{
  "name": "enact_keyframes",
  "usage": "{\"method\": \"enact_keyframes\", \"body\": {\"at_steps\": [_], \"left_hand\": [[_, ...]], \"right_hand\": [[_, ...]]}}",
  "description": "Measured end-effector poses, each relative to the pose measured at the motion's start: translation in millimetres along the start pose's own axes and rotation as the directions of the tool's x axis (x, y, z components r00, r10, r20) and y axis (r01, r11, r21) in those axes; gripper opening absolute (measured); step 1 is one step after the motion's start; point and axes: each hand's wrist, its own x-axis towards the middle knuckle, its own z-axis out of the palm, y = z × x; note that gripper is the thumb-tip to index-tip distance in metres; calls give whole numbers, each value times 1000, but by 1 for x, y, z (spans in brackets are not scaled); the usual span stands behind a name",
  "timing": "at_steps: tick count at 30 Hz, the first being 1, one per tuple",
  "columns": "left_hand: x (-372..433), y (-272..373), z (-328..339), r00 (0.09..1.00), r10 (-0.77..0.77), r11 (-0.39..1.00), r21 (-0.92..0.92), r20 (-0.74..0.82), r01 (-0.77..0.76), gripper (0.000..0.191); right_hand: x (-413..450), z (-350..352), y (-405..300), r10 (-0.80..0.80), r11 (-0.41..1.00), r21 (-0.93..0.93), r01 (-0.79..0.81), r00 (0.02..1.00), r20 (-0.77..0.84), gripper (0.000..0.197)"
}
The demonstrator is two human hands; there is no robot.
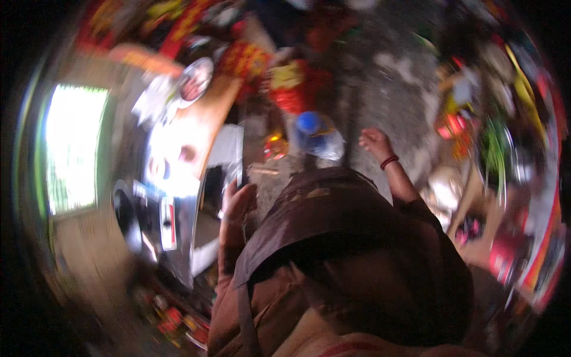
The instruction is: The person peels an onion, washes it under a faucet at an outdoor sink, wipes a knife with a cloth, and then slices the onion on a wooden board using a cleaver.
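My left hand (238, 201) is beside the edge of a wooden table, its fingers around the lower end of a long, thin, flat object (242, 151) that points away from me. Blur hides whether that object is a knife. My right hand (377, 143), with a dark red bracelet at the wrist, hangs over the grey floor. Its fingers look loosely curled, and I see nothing in it. Between my hands, past my brown apron (321, 196), stands a large clear plastic bottle (323, 140) with a blue cap. A smaller bottle of yellow liquid (275, 147) is left of it.
On the left, the wooden table (218, 111) bears a metal plate (196, 82) of reddish food and a stove (167, 223). A bright window (76, 147) is behind it. Red and yellow bags (290, 89) lie ahead. Long green vegetables (493, 151) sit at right among blurred goods.
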Motion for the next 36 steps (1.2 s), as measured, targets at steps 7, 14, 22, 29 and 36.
{"method": "enact_keyframes", "body": {"at_steps": [7, 14, 22, 29, 36], "left_hand": [[12, -38, -5, 768, 633, 685, 527, -91, -503, 19], [41, -5, -8, 690, 656, 681, 636, -307, -364, 27], [109, -27, -156, 827, 550, 834, 134, -120, -535, 23], [185, -107, -323, 823, 28, 928, -292, -568, -233, 53], [273, -137, -375, 747, 39, 997, -30, -663, -78, 65]], "right_hand": [[-52, 234, -179, 76, 992, -13, -127, 507, 859, 37], [-8, 338, -134, -248, 946, 19, 323, 686, 684, 29], [24, 446, -213, -381, 793, -179, 582, 704, 600, 12], [4, 507, -199, -452, 356, -433, 828, 558, 696, 17], [-7, 572, -186, -128, 121, -622, 774, 633, 763, 21]]}}
